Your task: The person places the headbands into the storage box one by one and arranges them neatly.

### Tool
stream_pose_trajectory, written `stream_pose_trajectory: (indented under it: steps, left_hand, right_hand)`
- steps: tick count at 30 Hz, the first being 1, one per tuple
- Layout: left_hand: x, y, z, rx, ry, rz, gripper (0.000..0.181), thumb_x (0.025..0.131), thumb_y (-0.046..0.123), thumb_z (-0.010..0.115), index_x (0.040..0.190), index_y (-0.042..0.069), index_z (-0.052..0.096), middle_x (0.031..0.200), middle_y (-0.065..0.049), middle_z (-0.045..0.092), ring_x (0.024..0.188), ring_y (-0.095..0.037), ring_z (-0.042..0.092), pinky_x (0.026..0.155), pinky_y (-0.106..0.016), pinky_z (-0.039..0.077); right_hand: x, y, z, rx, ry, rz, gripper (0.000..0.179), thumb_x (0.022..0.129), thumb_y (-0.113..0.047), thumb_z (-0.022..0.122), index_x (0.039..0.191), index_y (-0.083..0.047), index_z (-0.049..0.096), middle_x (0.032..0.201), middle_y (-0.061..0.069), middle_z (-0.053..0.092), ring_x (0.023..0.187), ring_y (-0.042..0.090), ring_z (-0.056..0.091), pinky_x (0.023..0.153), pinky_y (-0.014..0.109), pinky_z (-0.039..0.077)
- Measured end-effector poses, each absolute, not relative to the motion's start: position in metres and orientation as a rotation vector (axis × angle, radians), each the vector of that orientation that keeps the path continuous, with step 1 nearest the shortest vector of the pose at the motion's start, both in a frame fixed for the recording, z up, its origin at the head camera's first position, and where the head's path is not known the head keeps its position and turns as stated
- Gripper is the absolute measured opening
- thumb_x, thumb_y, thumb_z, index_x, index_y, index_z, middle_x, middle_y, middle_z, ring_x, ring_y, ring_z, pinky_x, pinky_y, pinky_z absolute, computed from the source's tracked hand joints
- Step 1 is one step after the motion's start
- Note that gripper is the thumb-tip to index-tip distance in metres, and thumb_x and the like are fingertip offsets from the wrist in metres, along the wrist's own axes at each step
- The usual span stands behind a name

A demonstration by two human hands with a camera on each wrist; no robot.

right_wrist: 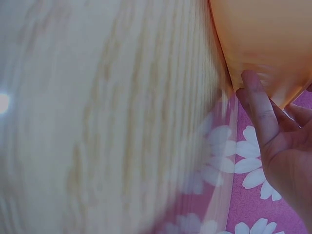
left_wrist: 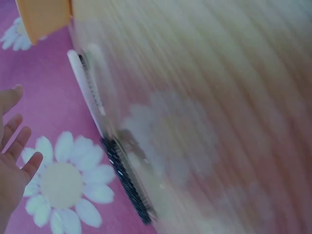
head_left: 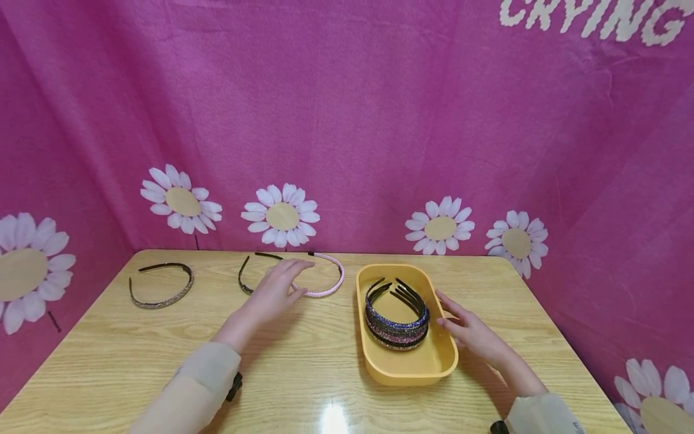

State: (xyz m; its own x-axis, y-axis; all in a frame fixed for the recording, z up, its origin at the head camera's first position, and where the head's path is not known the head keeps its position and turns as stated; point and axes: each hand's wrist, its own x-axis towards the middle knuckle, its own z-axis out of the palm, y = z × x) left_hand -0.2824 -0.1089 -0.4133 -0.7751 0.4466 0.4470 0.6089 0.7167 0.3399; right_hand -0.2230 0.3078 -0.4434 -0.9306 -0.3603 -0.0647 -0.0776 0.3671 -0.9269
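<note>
Reaching over the pale wood-grain table (head_left: pixel 303 374), the left hand (head_left: pixel 275 289) hangs with its fingers extended and thumb apart, holding nothing, between a dark, textured, U-shaped headband (head_left: pixel 243 280) and a pale pink, beaded-looking headband (head_left: pixel 343 274); in the head view it hides part of both, while the left wrist view shows a gap between the fingers and the bands. The right hand (head_left: pixel 474 331) rests relaxed fingers against the right side of a yellow, rounded rectangular tray (head_left: pixel 406 380), not clamped round it. Inside the tray lies a stack of glittery headbands (head_left: pixel 398 328), blue uppermost with black and pink below, their black tips pointing toward the back. Near the table's far left corner, well apart from the rest, lies a greyish, sparkly headband (head_left: pixel 179 295), its open side facing left. Behind the table hangs a magenta cloth (head_left: pixel 352 120) printed with white daisies (head_left: pixel 282 216) and white lettering (head_left: pixel 593 18) reading "CRYING". Cream sleeves (head_left: pixel 192 380) cover both forearms.
</note>
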Motion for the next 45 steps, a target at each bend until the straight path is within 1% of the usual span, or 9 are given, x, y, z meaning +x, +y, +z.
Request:
stream_pose_trajectory:
  steps: [8, 15, 18, 22, 26, 30, 38, 45]
  left_hand:
    - [-0.291, -0.133, -0.427, -0.754, -2.637, -0.649, 0.056, 0.080, 0.008, 0.074, 0.131, 0.008, 0.053, 0.124, -0.012, 0.057, 0.120, -0.032, 0.049, 0.097, -0.056, 0.039]
    - [-0.298, -0.149, -0.439, -0.709, -2.701, -0.673, 0.056, 0.079, 0.006, 0.074, 0.131, 0.003, 0.052, 0.127, -0.017, 0.056, 0.120, -0.037, 0.049, 0.101, -0.055, 0.037]
    - [-0.300, -0.155, -0.443, -0.699, -2.740, -0.663, 0.055, 0.079, 0.005, 0.074, 0.129, 0.001, 0.052, 0.125, -0.020, 0.056, 0.117, -0.039, 0.050, 0.100, -0.055, 0.038]
    - [-0.304, -0.161, -0.446, -0.701, -2.796, -0.681, 0.054, 0.078, 0.002, 0.073, 0.127, -0.001, 0.052, 0.118, -0.021, 0.058, 0.108, -0.038, 0.056, 0.096, -0.052, 0.042]
    - [-0.308, -0.165, -0.448, -0.698, -2.845, -0.679, 0.050, 0.077, -0.002, 0.072, 0.124, -0.001, 0.054, 0.105, -0.017, 0.062, 0.099, -0.031, 0.059, 0.092, -0.048, 0.046]
    - [-0.310, -0.166, -0.447, -0.692, -2.895, -0.643, 0.046, 0.078, -0.002, 0.071, 0.121, -0.001, 0.056, 0.094, -0.012, 0.063, 0.092, -0.027, 0.060, 0.088, -0.046, 0.047]
    - [-0.311, -0.166, -0.444, -0.678, -2.942, -0.557, 0.038, 0.079, 0.002, 0.072, 0.114, 0.003, 0.059, 0.083, -0.004, 0.061, 0.081, -0.020, 0.059, 0.078, -0.043, 0.048]
    - [-0.310, -0.167, -0.446, -0.716, -2.888, -0.549, 0.030, 0.077, -0.002, 0.072, 0.105, 0.004, 0.064, 0.077, -0.002, 0.060, 0.076, -0.018, 0.058, 0.075, -0.041, 0.049]
  right_hand:
    - [-0.223, 0.309, -0.444, -0.381, 2.363, -1.589, 0.065, 0.098, -0.021, 0.049, 0.152, -0.012, 0.013, 0.154, 0.026, 0.011, 0.123, 0.047, 0.044, 0.077, 0.038, 0.056]
    - [-0.223, 0.309, -0.444, -0.371, 2.370, -1.582, 0.065, 0.098, -0.021, 0.049, 0.152, -0.012, 0.014, 0.154, 0.026, 0.011, 0.123, 0.048, 0.043, 0.077, 0.037, 0.056]
    - [-0.223, 0.309, -0.445, -0.367, 2.368, -1.584, 0.065, 0.098, -0.021, 0.049, 0.152, -0.012, 0.014, 0.154, 0.026, 0.011, 0.123, 0.047, 0.043, 0.078, 0.037, 0.056]
    - [-0.223, 0.309, -0.445, -0.361, 2.369, -1.584, 0.064, 0.098, -0.021, 0.049, 0.152, -0.012, 0.014, 0.154, 0.026, 0.010, 0.124, 0.048, 0.042, 0.079, 0.038, 0.056]
    - [-0.223, 0.309, -0.445, -0.366, 2.366, -1.588, 0.064, 0.099, -0.021, 0.048, 0.152, -0.012, 0.014, 0.154, 0.026, 0.010, 0.124, 0.048, 0.042, 0.078, 0.038, 0.056]
    - [-0.223, 0.309, -0.444, -0.377, 2.373, -1.582, 0.064, 0.099, -0.021, 0.048, 0.152, -0.012, 0.014, 0.154, 0.026, 0.011, 0.123, 0.048, 0.043, 0.077, 0.038, 0.056]
    - [-0.223, 0.309, -0.445, -0.383, 2.375, -1.581, 0.064, 0.099, -0.021, 0.048, 0.152, -0.012, 0.014, 0.154, 0.026, 0.011, 0.123, 0.048, 0.042, 0.078, 0.038, 0.056]
    - [-0.224, 0.309, -0.445, -0.393, 2.374, -1.582, 0.064, 0.099, -0.021, 0.048, 0.152, -0.012, 0.014, 0.154, 0.026, 0.012, 0.123, 0.047, 0.044, 0.079, 0.037, 0.056]
